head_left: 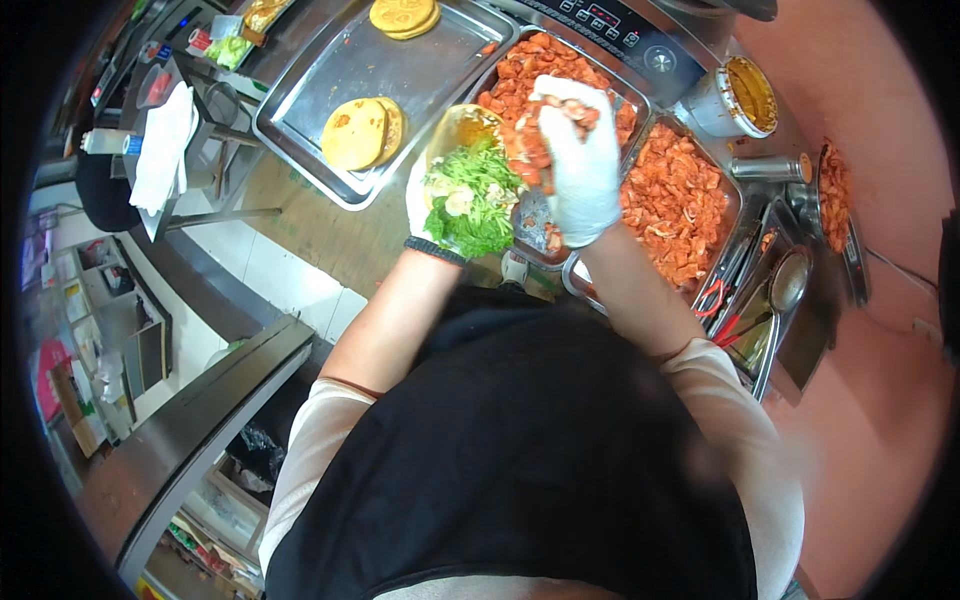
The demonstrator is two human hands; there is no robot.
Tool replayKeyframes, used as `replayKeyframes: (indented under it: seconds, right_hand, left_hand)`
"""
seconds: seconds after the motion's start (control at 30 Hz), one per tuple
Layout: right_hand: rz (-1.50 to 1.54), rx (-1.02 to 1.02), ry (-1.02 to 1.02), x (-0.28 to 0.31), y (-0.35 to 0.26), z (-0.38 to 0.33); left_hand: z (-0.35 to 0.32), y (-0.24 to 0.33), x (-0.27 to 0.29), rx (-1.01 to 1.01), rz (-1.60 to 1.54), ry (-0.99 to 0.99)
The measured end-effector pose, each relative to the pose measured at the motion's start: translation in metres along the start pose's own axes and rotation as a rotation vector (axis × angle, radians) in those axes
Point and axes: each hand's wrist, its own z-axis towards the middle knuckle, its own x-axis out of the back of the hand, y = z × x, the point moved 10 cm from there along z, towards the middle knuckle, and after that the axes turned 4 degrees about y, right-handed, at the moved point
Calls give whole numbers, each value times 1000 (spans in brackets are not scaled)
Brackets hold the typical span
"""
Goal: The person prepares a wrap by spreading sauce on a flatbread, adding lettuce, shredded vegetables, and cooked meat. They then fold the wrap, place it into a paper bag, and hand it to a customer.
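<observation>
Tray [300, 105], broad and shallow, lies ahead to your left, bearing two flatbread stacks [352, 135]. To its right, two smaller pans [533, 212] hold red meat [670, 195]. Your gloved left hand [417, 200] cradles an opened flatbread [441, 135] topped with leafy greens [468, 215]. Above the left pan, your gloved right hand [583, 180] curls its fingers around a few meat pieces [572, 108].

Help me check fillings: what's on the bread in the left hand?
On the bread: leafy greens, pale pieces and an orange smear. What lies beneath the greens is hidden.
</observation>
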Motion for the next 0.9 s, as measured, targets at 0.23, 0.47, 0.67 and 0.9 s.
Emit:
replayKeyframes:
  seconds: [0.23,0.47,0.67,0.9]
  right_hand:
    - [-744,582,-306,-39,-24,-42]
    - [-723,664,-249,-35,-65,-54]
    - [-735,807,-148,-31,-85,-64]
    - [-912,658,-377,-41,-66,-63]
  left_hand:
    - [11,-20,-8,31,-158,-195]
    - [7,-35,-32,132,-186,-519]
    - [-2,-49,-46,210,-257,-446]
    - [-11,-58,-58,292,-275,-581]
